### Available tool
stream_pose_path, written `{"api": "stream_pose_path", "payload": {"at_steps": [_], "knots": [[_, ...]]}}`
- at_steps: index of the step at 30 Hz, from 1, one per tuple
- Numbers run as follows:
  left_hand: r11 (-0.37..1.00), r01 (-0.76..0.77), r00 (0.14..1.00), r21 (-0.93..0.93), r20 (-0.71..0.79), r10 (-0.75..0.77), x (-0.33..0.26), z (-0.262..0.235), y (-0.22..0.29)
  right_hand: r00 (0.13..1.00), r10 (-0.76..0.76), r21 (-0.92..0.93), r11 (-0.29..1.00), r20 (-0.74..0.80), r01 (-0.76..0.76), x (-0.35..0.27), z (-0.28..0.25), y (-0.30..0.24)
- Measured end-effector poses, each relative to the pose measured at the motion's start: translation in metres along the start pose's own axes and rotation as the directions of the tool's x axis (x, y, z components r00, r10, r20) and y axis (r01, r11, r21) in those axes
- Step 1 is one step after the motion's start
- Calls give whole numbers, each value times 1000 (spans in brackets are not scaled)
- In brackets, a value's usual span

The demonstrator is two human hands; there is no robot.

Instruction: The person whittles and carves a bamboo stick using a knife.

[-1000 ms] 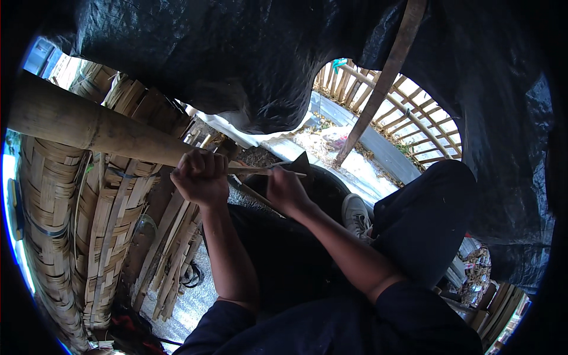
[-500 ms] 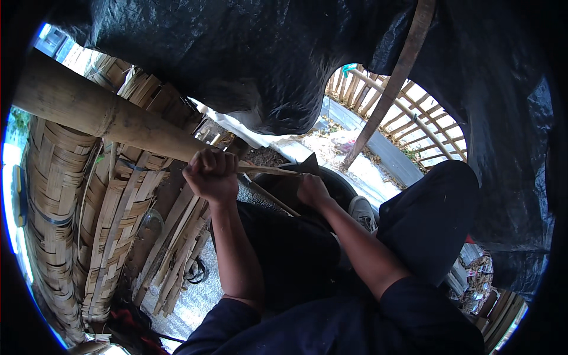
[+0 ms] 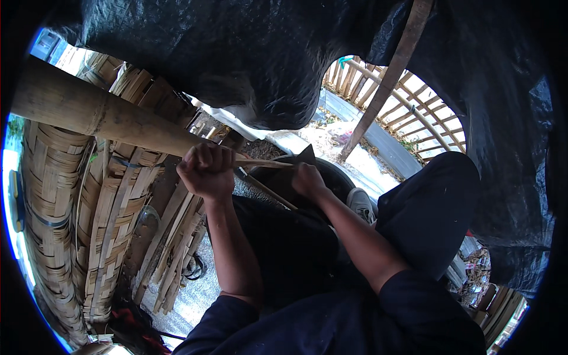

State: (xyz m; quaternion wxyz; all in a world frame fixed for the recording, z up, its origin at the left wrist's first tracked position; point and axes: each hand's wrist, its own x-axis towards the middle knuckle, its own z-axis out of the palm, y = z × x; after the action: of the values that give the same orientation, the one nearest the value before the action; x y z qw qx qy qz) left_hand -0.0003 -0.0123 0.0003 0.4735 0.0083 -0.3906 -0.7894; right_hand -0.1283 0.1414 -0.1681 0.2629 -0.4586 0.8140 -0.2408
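Note:
My left hand [image 3: 207, 170] is closed in a fist round one end of a thin pale bamboo strip [image 3: 263, 163], beside the tip of a thick bamboo pole. The strip runs rightward to my right hand [image 3: 309, 180], whose fingers are closed too. A dark, pointed knife blade [image 3: 306, 155] sticks up from that hand, at the strip's right end; its handle is hidden. Beneath the hands is a round black tub [image 3: 337, 171]. A slim stick [image 3: 269, 190] slants across in front of it, below the strip.
The thick bamboo pole [image 3: 136, 124] crosses from the left. Woven bamboo panels [image 3: 53, 207] stand at left, with split bamboo pieces [image 3: 177, 254] beside them. Black plastic sheeting [image 3: 207, 53] hangs ahead. A flat wooden slat [image 3: 387, 83] slants down before a bamboo lattice fence [image 3: 426, 118].
Both hands sit slightly higher and further left in the picture, the right one moving up a little more. The whole view has shifted slightly. Each hand keeps its grip.

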Motion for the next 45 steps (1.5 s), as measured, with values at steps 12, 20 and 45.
{"api": "stream_pose_path", "payload": {"at_steps": [12, 20, 45], "knots": [[996, 12, 1000, -90, -20, -14, -3, -16, 7, 969, 48, 209, 978, -242, 3, -16, -10, -44], [992, 60, 993, -107, 110, -48, -2, -11, 11, 952, -80, 240, 958, -296, 155, -42, -35, -123], [1000, -14, 1000, -8, 6, 14, -1, -7, 8, 980, -5, 452, 887, -200, 97, -31, -38, -121]]}}
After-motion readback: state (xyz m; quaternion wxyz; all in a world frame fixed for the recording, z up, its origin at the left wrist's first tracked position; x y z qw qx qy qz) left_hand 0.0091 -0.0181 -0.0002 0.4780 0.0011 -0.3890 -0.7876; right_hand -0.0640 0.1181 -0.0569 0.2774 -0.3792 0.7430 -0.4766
